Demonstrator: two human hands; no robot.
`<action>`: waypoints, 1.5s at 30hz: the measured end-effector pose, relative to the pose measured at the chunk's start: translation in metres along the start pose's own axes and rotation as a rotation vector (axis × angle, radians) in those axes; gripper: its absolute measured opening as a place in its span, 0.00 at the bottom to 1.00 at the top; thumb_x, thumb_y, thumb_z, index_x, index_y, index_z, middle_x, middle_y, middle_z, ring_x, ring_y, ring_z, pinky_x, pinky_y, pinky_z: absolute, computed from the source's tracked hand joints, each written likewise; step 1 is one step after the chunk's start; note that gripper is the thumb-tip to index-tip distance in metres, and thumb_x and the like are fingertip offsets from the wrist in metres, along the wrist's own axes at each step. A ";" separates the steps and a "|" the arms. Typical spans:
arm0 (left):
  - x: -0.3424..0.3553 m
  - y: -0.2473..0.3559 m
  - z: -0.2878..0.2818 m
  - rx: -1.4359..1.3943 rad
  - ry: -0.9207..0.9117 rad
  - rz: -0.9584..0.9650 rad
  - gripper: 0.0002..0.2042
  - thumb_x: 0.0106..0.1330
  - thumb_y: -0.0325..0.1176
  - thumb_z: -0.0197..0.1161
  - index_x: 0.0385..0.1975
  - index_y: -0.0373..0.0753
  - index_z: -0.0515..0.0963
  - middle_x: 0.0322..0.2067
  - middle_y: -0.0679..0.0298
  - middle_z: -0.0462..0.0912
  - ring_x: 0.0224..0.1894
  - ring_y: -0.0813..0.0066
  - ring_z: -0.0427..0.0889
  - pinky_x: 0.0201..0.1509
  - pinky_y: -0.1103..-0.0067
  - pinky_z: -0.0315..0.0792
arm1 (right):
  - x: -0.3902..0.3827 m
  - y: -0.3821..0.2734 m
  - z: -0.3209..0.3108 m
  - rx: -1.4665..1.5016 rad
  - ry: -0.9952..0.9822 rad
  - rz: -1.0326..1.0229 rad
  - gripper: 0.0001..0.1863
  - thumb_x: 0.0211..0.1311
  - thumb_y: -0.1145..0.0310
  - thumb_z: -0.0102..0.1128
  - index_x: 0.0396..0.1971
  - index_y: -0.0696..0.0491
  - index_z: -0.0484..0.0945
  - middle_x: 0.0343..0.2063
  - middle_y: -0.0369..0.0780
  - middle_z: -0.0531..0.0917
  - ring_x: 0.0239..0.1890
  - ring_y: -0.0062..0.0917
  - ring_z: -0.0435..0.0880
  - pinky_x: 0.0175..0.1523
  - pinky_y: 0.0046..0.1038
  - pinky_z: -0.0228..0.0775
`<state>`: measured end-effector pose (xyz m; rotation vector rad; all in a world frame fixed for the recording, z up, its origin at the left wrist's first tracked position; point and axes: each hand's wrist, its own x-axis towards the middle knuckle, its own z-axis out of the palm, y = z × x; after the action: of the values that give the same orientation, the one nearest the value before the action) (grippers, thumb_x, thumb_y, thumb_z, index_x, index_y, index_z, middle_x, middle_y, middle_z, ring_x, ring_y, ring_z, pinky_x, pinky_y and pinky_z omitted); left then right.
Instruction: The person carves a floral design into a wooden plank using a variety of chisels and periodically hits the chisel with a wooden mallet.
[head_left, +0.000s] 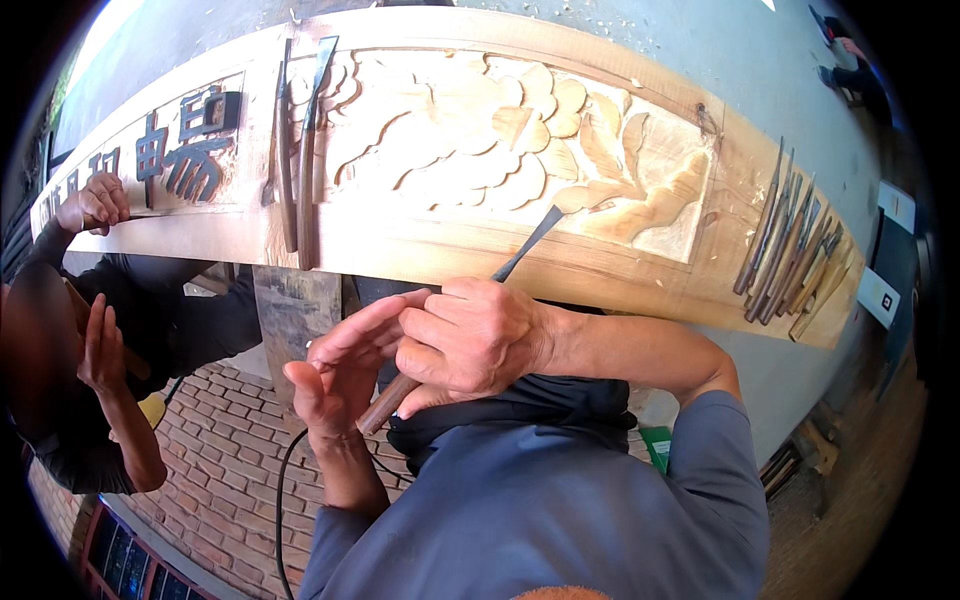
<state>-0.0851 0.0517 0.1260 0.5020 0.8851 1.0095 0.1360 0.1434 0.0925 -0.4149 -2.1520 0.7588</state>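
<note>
My right hand (475,340) is closed round a wood-carving chisel (528,243). Its dark handle sticks out below the fist, and its flat steel blade points up and right, with the tip over the lower edge of the carved flowers and leaves. Close against the right hand, my left hand (343,365) has its fingers stretched out and its thumb apart; its fingertips reach behind the right hand. Both hands are in front of a long pale wooden board (430,240) with a relief of petals and leaves (520,130). Whether my left fingers touch the chisel is hidden.
Two long chisels (307,170) lie across the board left of the relief. Several carving tools (790,245) lie in a row at its right end. Dark raised characters (200,145) stand farther left, where a co-worker's hands (98,205) are busy. A cable (281,500) hangs over brick paving.
</note>
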 end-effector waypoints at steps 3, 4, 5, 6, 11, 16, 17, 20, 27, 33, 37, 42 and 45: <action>-0.015 0.013 0.007 0.076 0.049 -0.021 0.67 0.68 0.88 0.50 0.78 0.16 0.66 0.77 0.25 0.67 0.79 0.37 0.74 0.84 0.52 0.67 | 0.000 0.006 0.010 0.059 -0.016 -0.018 0.30 0.58 0.39 0.77 0.27 0.48 0.72 0.25 0.35 0.76 0.27 0.28 0.81 0.31 0.31 0.72; -0.016 0.015 0.011 0.151 0.098 -0.040 0.69 0.66 0.88 0.54 0.78 0.16 0.65 0.78 0.24 0.65 0.80 0.36 0.73 0.84 0.52 0.67 | -0.001 0.008 0.012 0.062 -0.019 -0.023 0.29 0.58 0.40 0.78 0.27 0.48 0.72 0.25 0.35 0.76 0.28 0.28 0.82 0.30 0.31 0.74; -0.017 0.017 0.014 0.152 0.102 -0.043 0.69 0.66 0.88 0.54 0.78 0.16 0.65 0.78 0.24 0.65 0.80 0.36 0.73 0.84 0.52 0.67 | 0.000 0.009 0.015 0.067 -0.017 -0.022 0.29 0.58 0.40 0.78 0.27 0.48 0.72 0.25 0.35 0.76 0.28 0.28 0.82 0.30 0.31 0.74; -0.018 0.018 0.018 0.185 0.130 -0.055 0.69 0.65 0.87 0.58 0.79 0.15 0.63 0.79 0.25 0.64 0.80 0.37 0.72 0.84 0.53 0.68 | -0.001 0.011 0.019 0.064 -0.010 -0.020 0.28 0.58 0.41 0.79 0.27 0.48 0.73 0.25 0.35 0.77 0.28 0.28 0.82 0.30 0.31 0.74; -0.016 0.021 0.025 0.221 0.223 -0.104 0.70 0.62 0.83 0.68 0.80 0.14 0.59 0.78 0.28 0.68 0.80 0.44 0.74 0.84 0.57 0.69 | -0.001 0.015 0.026 0.104 0.058 0.021 0.27 0.55 0.45 0.83 0.28 0.49 0.73 0.25 0.35 0.75 0.25 0.27 0.81 0.29 0.30 0.72; -0.018 0.013 0.018 0.264 0.215 -0.040 0.66 0.68 0.83 0.62 0.80 0.17 0.62 0.70 0.40 0.79 0.65 0.58 0.84 0.73 0.66 0.76 | 0.001 0.019 0.027 0.147 0.074 0.040 0.26 0.56 0.46 0.83 0.28 0.49 0.75 0.26 0.35 0.76 0.26 0.28 0.82 0.29 0.31 0.73; -0.017 0.013 0.020 0.273 0.230 -0.041 0.65 0.68 0.83 0.62 0.80 0.17 0.63 0.69 0.42 0.80 0.63 0.61 0.85 0.71 0.67 0.77 | 0.001 0.020 0.027 0.148 0.075 0.043 0.26 0.56 0.46 0.83 0.28 0.49 0.75 0.26 0.35 0.76 0.26 0.28 0.82 0.30 0.31 0.73; -0.013 0.016 0.027 0.324 0.286 -0.019 0.65 0.68 0.83 0.62 0.79 0.17 0.64 0.65 0.47 0.82 0.54 0.69 0.84 0.65 0.71 0.76 | 0.001 0.020 0.028 0.156 0.081 0.053 0.25 0.57 0.47 0.83 0.29 0.49 0.76 0.27 0.35 0.76 0.26 0.28 0.82 0.30 0.31 0.74; -0.008 0.016 0.021 0.377 0.311 -0.116 0.72 0.56 0.84 0.72 0.79 0.15 0.63 0.72 0.39 0.78 0.75 0.53 0.80 0.79 0.65 0.73 | 0.002 0.023 0.029 0.189 0.107 0.074 0.24 0.58 0.48 0.83 0.30 0.49 0.77 0.28 0.35 0.77 0.27 0.28 0.82 0.31 0.32 0.75; -0.001 0.033 0.038 0.401 0.320 -0.100 0.70 0.57 0.83 0.73 0.79 0.16 0.65 0.70 0.40 0.81 0.74 0.53 0.82 0.81 0.64 0.71 | 0.008 0.025 0.030 0.231 0.146 0.100 0.22 0.59 0.49 0.82 0.30 0.49 0.79 0.29 0.35 0.78 0.28 0.28 0.83 0.32 0.33 0.76; 0.005 0.032 0.021 0.374 0.288 -0.068 0.66 0.60 0.79 0.76 0.77 0.16 0.67 0.63 0.46 0.84 0.58 0.67 0.87 0.59 0.77 0.79 | 0.014 0.028 0.036 0.281 0.206 0.135 0.21 0.59 0.50 0.82 0.31 0.49 0.79 0.29 0.35 0.78 0.29 0.28 0.83 0.33 0.34 0.77; 0.011 0.029 -0.005 0.429 0.191 -0.054 0.64 0.66 0.80 0.68 0.75 0.14 0.67 0.53 0.53 0.85 0.46 0.76 0.85 0.46 0.86 0.76 | 0.012 0.034 0.049 0.224 0.246 0.137 0.16 0.59 0.54 0.79 0.35 0.48 0.83 0.34 0.34 0.81 0.34 0.29 0.84 0.37 0.36 0.79; 0.019 0.029 -0.007 0.448 0.182 -0.039 0.63 0.65 0.80 0.68 0.74 0.14 0.69 0.50 0.55 0.86 0.43 0.78 0.85 0.46 0.87 0.74 | 0.011 0.036 0.048 0.236 0.237 0.152 0.15 0.61 0.57 0.78 0.38 0.50 0.83 0.37 0.36 0.83 0.36 0.29 0.86 0.40 0.36 0.81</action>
<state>-0.1006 0.0821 0.1355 0.7740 1.2902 0.8284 0.0926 0.1584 0.0519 -0.5192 -1.8012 0.9849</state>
